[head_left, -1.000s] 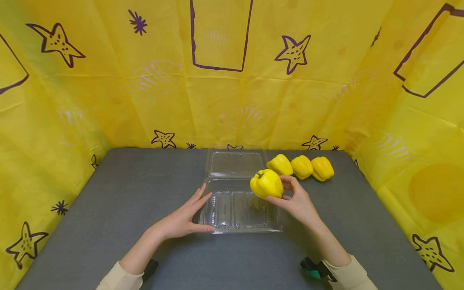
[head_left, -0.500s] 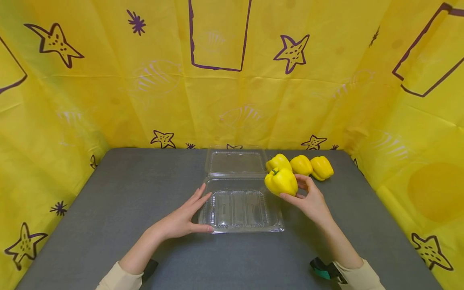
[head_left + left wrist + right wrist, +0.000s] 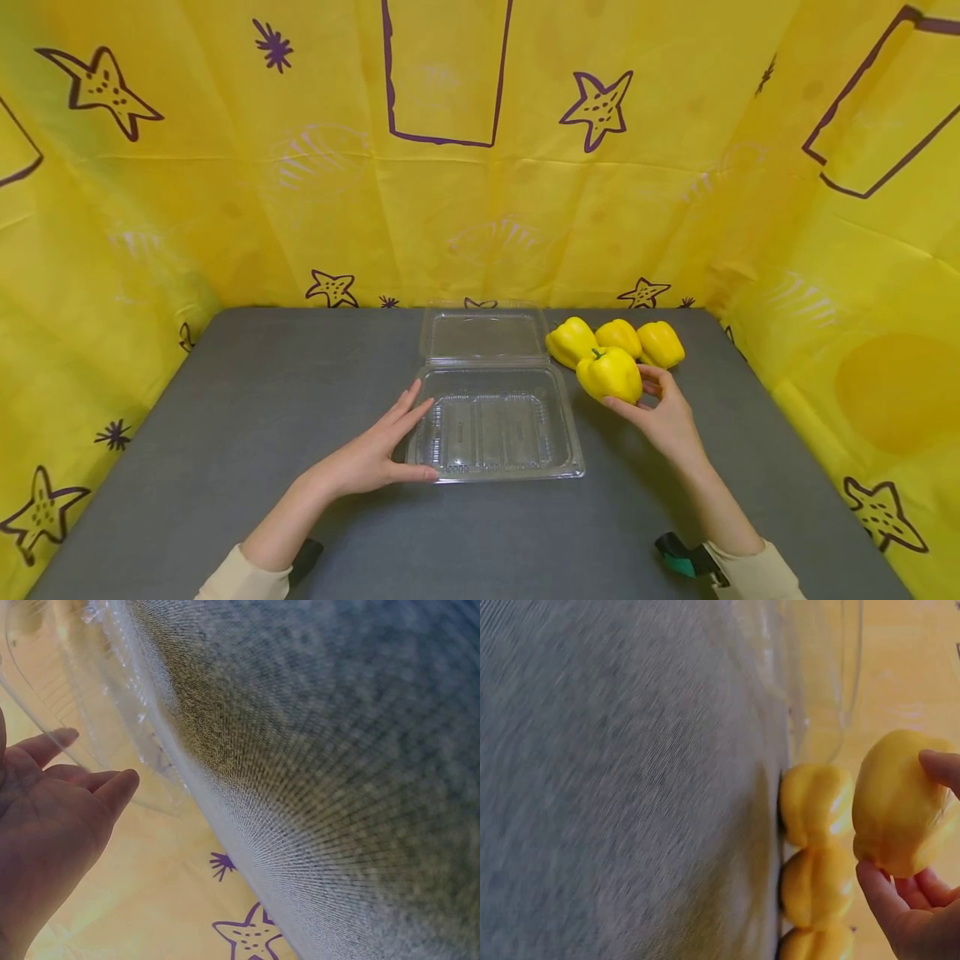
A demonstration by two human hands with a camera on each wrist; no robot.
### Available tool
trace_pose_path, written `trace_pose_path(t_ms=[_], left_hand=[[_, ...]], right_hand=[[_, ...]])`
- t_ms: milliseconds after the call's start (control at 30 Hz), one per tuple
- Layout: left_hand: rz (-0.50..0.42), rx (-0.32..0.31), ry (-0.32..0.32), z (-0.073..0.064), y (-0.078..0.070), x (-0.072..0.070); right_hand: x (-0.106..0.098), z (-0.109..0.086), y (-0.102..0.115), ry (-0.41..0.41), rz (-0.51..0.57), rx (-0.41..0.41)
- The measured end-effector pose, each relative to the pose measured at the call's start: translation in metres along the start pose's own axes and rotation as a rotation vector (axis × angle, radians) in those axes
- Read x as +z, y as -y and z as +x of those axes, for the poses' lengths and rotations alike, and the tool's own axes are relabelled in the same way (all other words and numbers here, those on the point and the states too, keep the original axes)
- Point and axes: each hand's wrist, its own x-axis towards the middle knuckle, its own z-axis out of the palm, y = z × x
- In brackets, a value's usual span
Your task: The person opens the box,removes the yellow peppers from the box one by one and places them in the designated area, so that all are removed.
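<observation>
My right hand (image 3: pixel 667 417) grips a yellow bell pepper (image 3: pixel 609 375) by its right side, thumb below and fingers behind. In the right wrist view this bell pepper (image 3: pixel 900 802) hangs above the table surface. My left hand (image 3: pixel 375 454) rests with spread, straight fingers along the left rim of a clear plastic clamshell container (image 3: pixel 495 477). The container lies with its lid (image 3: pixel 483 337) folded back; its ribbed base shows bare through the plastic. In the left wrist view the left fingers (image 3: pixel 112 791) are at the container's edge.
Three more yellow bell peppers stand in a row at the back right: a left one (image 3: pixel 570 342), a middle one (image 3: pixel 618 335) and a right one (image 3: pixel 662 343). A grey table (image 3: pixel 300 367) carries everything, with a yellow patterned cloth (image 3: pixel 450 200) hanging around its back and sides.
My right hand has moved to the right with the bell pepper, from over the container's right side to beside it, in front of the row. My left hand has stayed at the container.
</observation>
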Motion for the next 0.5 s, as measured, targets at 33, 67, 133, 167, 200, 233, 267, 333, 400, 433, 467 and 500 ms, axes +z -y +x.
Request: trace_pose_path(t_ms=[33, 67, 133, 167, 200, 233, 267, 333, 400, 433, 467, 500], left_hand=[[-0.001, 0.001, 0.000, 0.000, 0.000, 0.000], [-0.001, 0.000, 0.000, 0.000, 0.000, 0.000], [0.000, 0.001, 0.000, 0.000, 0.000, 0.000], [0.000, 0.002, -0.001, 0.000, 0.000, 0.000], [-0.001, 0.004, -0.002, 0.000, 0.000, 0.000], [-0.001, 0.005, -0.003, 0.000, 0.000, 0.000], [-0.002, 0.005, -0.003, 0.000, 0.000, 0.000], [-0.004, 0.008, -0.004, 0.000, 0.000, 0.000], [-0.005, 0.009, -0.004, -0.001, 0.000, 0.000], [-0.006, 0.009, -0.004, -0.001, 0.000, 0.000], [-0.006, 0.008, -0.004, -0.001, 0.000, 0.000], [-0.005, 0.009, -0.005, -0.001, 0.000, 0.000]], right_hand=[[-0.001, 0.001, -0.002, -0.006, 0.002, 0.006], [-0.003, 0.001, -0.005, -0.009, 0.003, 0.012], [-0.005, 0.002, -0.008, -0.017, 0.004, 0.027], [-0.006, 0.002, -0.010, -0.021, 0.003, 0.032], [-0.007, 0.003, -0.012, -0.028, 0.003, 0.037], [-0.008, 0.003, -0.013, -0.033, 0.005, 0.042], [-0.009, 0.003, -0.015, -0.040, 0.004, 0.047], [-0.012, 0.004, -0.018, -0.053, 0.004, 0.057], [-0.014, 0.005, -0.021, -0.058, 0.004, 0.070], [-0.016, 0.005, -0.022, -0.058, 0.004, 0.077], [-0.017, 0.006, -0.023, -0.059, 0.003, 0.084], [-0.018, 0.006, -0.025, -0.058, 0.003, 0.092]])
